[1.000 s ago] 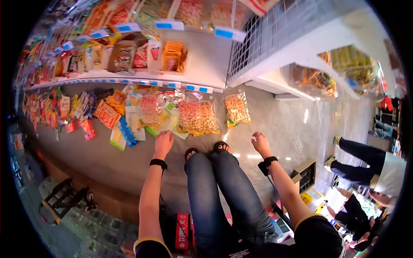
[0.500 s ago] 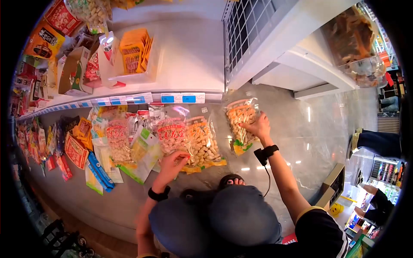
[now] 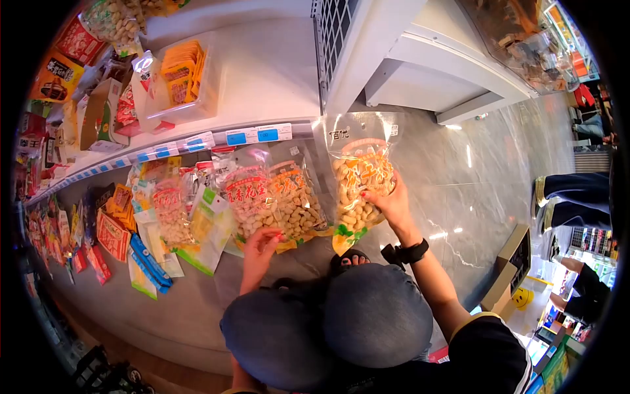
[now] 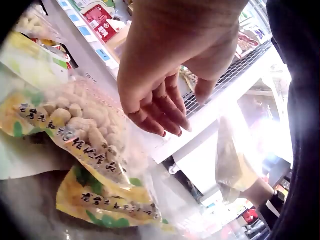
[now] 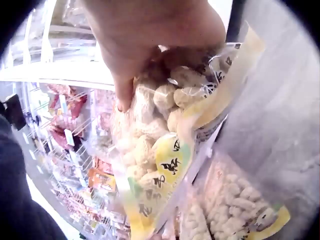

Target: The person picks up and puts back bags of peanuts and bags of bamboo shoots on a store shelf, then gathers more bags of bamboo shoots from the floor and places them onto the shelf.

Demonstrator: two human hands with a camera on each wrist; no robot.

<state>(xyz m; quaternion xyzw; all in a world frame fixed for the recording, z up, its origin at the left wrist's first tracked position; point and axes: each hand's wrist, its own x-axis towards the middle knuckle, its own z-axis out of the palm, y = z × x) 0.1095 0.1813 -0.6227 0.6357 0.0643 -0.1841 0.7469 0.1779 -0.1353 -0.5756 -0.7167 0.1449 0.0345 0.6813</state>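
Note:
My right hand grips a clear bag of peanuts by its right side, thumb across the front. The bag faces me upright, its orange lettering showing. In the right wrist view the hand is over the bag's peanuts, partly hiding them. My left hand is beside the lower edge of two other peanut bags, one with red print and one with orange print. Its fingers hang loosely curled with nothing in them in the left wrist view.
More snack packets lie on the grey floor to the left, among them a blue packet and a green-edged bag. A white shelf holds a clear bin of orange packets. My knees are close below the hands. Another person's legs are at right.
I have crouched lower and leaned closer to the bags. My right hand has reached the rightmost peanut bag, taken hold of it and raised it. My left hand has moved beside the neighbouring bags.

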